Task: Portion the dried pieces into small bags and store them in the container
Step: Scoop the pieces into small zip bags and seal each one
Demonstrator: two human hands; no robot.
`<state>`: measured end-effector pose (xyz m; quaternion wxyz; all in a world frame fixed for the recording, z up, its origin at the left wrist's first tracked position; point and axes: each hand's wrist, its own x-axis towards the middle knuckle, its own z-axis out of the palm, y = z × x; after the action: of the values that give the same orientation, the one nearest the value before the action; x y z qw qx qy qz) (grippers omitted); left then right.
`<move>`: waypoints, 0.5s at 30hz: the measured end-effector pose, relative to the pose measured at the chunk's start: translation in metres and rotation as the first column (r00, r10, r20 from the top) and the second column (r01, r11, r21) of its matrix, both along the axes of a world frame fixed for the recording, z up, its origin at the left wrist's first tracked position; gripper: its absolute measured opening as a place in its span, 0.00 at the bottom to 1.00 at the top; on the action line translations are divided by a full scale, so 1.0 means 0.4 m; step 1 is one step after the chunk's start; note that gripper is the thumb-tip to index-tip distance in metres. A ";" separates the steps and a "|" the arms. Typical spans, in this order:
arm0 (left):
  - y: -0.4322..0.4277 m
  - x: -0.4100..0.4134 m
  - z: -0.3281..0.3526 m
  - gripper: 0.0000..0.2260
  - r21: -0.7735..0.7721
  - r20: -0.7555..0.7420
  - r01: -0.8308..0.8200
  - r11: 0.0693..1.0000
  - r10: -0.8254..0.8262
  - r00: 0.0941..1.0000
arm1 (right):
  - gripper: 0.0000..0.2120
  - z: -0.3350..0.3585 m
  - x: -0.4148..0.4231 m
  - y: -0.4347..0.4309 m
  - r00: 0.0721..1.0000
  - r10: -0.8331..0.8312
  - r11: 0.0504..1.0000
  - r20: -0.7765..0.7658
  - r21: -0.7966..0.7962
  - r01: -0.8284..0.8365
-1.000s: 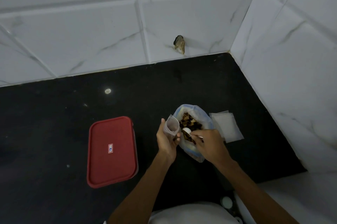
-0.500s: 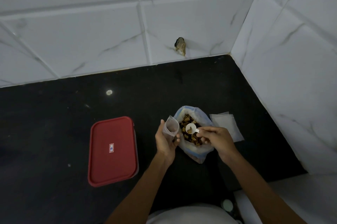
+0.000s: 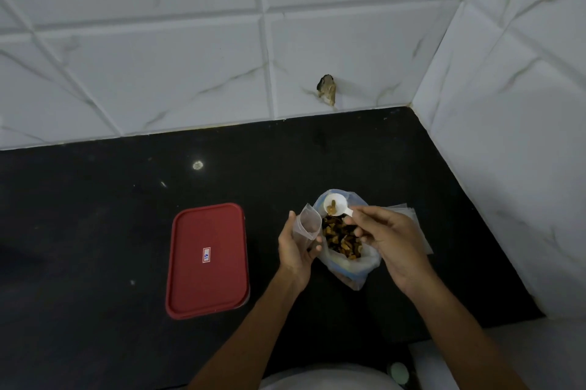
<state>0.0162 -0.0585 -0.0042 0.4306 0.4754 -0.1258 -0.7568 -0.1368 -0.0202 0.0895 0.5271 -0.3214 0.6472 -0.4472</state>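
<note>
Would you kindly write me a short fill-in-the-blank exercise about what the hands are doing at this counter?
1. The left hand holds a small clear bag whose mouth is ____.
2. The right hand pinches the handle of a scoop whose colour is ____.
3. The container left of both hands is closed and looks ____ from above.

Missing words: open; white; red.
</note>
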 end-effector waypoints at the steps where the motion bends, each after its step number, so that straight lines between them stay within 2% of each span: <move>1: 0.000 0.001 -0.001 0.22 -0.001 -0.011 0.001 1.000 -0.001 1.000 | 0.07 0.006 0.015 0.000 0.998 0.013 0.999 -0.058 -0.031 -0.015; 4: 0.002 0.001 0.000 0.22 -0.002 -0.060 -0.008 1.000 0.008 0.998 | 0.07 -0.002 0.050 0.005 0.945 0.058 0.989 -0.322 -0.113 -0.099; 7: 0.005 -0.001 0.005 0.22 -0.006 -0.106 -0.018 1.000 0.018 0.994 | 0.10 -0.023 0.070 0.013 0.814 0.076 0.936 -0.575 -0.241 -0.258; 8: 0.005 -0.001 0.005 0.22 -0.009 -0.120 -0.018 1.000 0.017 0.993 | 0.12 -0.033 0.072 0.006 0.745 0.133 0.919 -0.654 -0.201 -0.340; 9: 0.005 -0.001 0.004 0.21 -0.011 -0.134 -0.018 1.000 0.016 0.991 | 0.15 -0.038 0.076 -0.009 0.636 0.280 0.897 -0.719 -0.040 -0.440; 10: 0.005 0.000 0.002 0.21 -0.014 -0.148 -0.015 1.000 0.013 0.989 | 0.18 -0.042 0.079 -0.011 0.510 0.455 0.848 -0.730 0.180 -0.499; 11: 0.004 0.000 0.001 0.22 -0.014 -0.163 -0.014 1.000 0.012 0.987 | 0.21 -0.041 0.081 -0.009 0.422 0.552 0.802 -0.719 0.318 -0.506; 12: 0.003 -0.001 -0.002 0.22 -0.012 -0.173 -0.015 1.000 0.013 0.985 | 0.21 -0.032 0.082 -0.008 0.358 0.609 0.759 -0.708 0.390 -0.521; 13: 0.003 -0.001 -0.004 0.22 -0.008 -0.179 -0.016 1.000 0.014 0.984 | 0.19 -0.031 0.086 -0.006 0.346 0.484 0.787 -0.803 0.228 -0.573; 14: 0.002 -0.001 -0.007 0.23 -0.005 -0.181 -0.015 1.000 0.014 0.983 | 0.18 -0.039 0.090 -0.004 0.434 0.366 0.811 -0.823 0.054 -0.582; 15: 0.002 -0.001 -0.009 0.23 -0.002 -0.184 -0.012 1.000 0.012 0.983 | 0.18 -0.049 0.090 0.002 0.477 0.295 0.833 -0.828 -0.022 -0.553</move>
<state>0.0158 -0.0578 -0.0078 0.4456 0.4034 -0.0837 -0.7948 -0.1008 -0.0193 0.0701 0.2232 -0.7101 0.6381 -0.1971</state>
